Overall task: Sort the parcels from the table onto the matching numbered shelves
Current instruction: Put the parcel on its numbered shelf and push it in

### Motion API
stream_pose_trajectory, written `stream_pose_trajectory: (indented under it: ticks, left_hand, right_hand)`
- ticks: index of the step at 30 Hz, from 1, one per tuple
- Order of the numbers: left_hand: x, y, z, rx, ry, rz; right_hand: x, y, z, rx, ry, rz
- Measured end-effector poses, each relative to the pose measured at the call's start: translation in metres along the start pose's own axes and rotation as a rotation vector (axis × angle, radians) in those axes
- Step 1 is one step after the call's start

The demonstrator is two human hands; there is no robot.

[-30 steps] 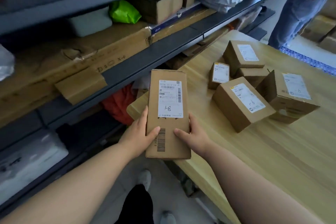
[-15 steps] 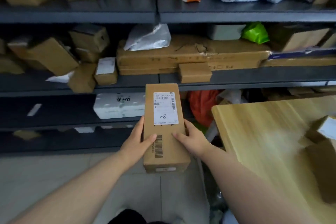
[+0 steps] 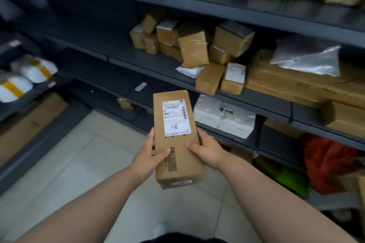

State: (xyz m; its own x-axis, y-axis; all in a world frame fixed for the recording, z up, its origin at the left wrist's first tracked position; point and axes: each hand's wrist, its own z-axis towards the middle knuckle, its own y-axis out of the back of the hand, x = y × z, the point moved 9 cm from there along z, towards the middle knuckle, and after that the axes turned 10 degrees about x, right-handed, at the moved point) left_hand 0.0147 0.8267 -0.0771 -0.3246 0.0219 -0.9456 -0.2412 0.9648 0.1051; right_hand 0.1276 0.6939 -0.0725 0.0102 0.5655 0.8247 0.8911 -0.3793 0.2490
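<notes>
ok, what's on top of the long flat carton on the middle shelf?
A crumpled grey mailer bag lies on the flat carton. Any label or marking on the carton's top beneath the bag is covered, and the carton's right end runs out of frame.

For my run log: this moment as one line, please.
held: long brown cardboard parcel, label 1-8 | by: left hand, right hand | placed: no
</notes>
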Motion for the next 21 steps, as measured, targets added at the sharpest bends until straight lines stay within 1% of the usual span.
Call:
stream_pose_trajectory:
  ticks: [5, 8, 15, 18, 21]
  left_hand:
    - [0.016, 0.104, -0.027, -0.186, 0.035, 0.027]
    - [0.028, 0.155, -0.049, -0.321, 0.055, -0.008]
    - [0.047, 0.223, -0.079, -0.583, 0.015, -0.164]
    - [0.051, 0.251, -0.082, -0.701, 0.031, -0.267]
    - [0.053, 0.279, -0.088, -0.837, 0.041, -0.319]
  right_hand:
    - [0.06, -0.072, 0.069, 0.144, 0.044, -0.027]
    - [0.094, -0.111, 0.099, 0.246, 0.074, -0.058]
    - [0.162, -0.183, 0.166, 0.504, 0.178, -0.194]
    - [0.19, -0.205, 0.197, 0.589, 0.199, -0.244]
    - [0.219, -0.226, 0.222, 0.666, 0.225, -0.29]
